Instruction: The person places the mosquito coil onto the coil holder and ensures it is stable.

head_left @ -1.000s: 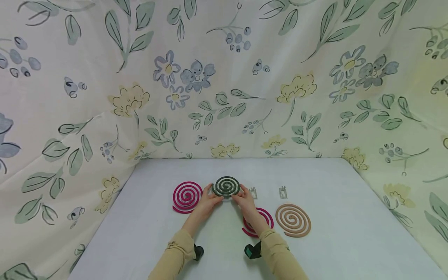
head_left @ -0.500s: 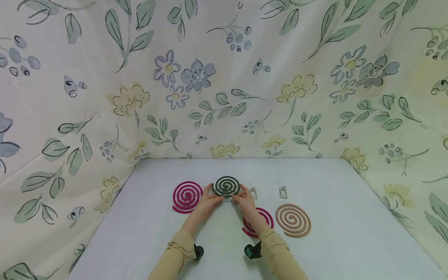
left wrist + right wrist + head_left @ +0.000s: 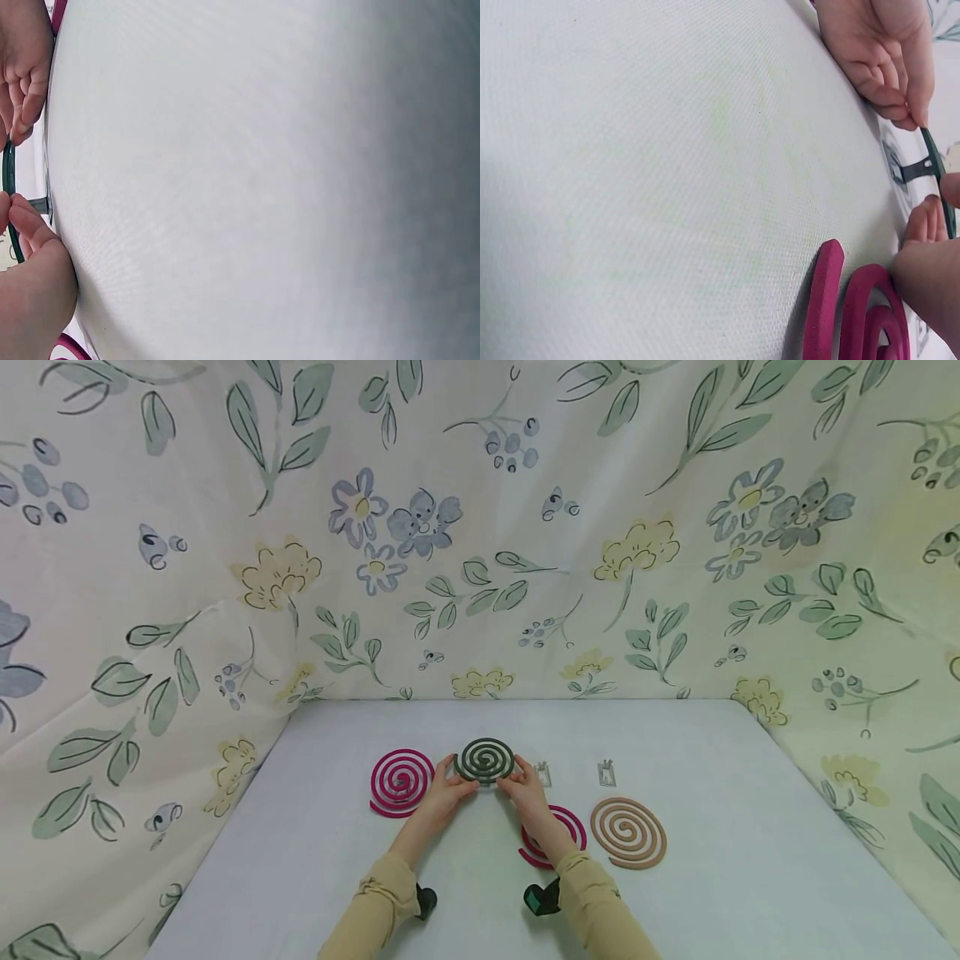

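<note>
A dark green mosquito coil (image 3: 486, 760) is held level between both hands, a little above the table. My left hand (image 3: 447, 795) pinches its left rim with thumb and fingers, and my right hand (image 3: 525, 793) pinches the right rim. Beneath the coil, in the right wrist view, a small metal stand (image 3: 915, 170) rises from the table to the coil's underside. Whether the coil is fixed on the stand cannot be made out. A magenta coil (image 3: 402, 781) sits left of the left hand, with a stand partly showing under it.
Under the right forearm lies another magenta coil (image 3: 577, 828), partly hidden. Right of it is a tan coil (image 3: 626, 832). Two flat metal stands, one beside the right hand (image 3: 543, 774) and one farther right (image 3: 607, 772), lie on the white table (image 3: 750, 860). Floral cloth (image 3: 480, 527) hangs behind.
</note>
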The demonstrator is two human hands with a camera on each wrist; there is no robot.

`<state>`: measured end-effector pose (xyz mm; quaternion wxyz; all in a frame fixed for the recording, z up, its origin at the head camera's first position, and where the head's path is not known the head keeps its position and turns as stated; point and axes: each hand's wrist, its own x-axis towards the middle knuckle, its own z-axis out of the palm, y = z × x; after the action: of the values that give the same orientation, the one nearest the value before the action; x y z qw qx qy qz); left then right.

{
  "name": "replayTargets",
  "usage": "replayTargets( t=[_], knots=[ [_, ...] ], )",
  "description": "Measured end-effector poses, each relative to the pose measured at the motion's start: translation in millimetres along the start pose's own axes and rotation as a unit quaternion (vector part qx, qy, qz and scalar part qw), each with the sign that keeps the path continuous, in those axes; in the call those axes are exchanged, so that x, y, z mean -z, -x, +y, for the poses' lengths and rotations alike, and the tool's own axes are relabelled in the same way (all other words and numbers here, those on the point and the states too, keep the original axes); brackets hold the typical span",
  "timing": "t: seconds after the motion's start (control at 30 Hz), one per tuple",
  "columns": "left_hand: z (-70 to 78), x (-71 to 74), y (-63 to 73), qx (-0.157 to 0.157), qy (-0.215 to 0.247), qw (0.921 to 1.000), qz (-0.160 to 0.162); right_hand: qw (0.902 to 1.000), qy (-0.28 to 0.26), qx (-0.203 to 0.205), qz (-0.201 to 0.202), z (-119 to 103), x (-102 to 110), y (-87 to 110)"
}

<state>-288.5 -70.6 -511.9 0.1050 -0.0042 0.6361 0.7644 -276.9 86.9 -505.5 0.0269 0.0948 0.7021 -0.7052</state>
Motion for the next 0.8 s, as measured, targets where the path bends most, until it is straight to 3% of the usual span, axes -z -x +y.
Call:
replayTargets(
  t=[0.33, 0.53, 0.8],
  knots=[
    [2.4, -0.4, 1.3, 0.007, -0.002, 1.0000, -0.006, 1.0000, -0.003, 0.001, 0.002, 1.0, 0.4, -0.8],
    [13.7, -3.3, 9.2, 0.011, 0.007, 0.9998, -0.017, 1.0000, -0.007, 0.004, 0.001, 0.7, 0.2, -0.7],
    [11.5, -2.9, 8.2, 0.010, 0.010, 0.9998, -0.013, 1.0000, -0.003, -0.002, 0.001, -0.1, 0.7, 0.8]
  ],
)
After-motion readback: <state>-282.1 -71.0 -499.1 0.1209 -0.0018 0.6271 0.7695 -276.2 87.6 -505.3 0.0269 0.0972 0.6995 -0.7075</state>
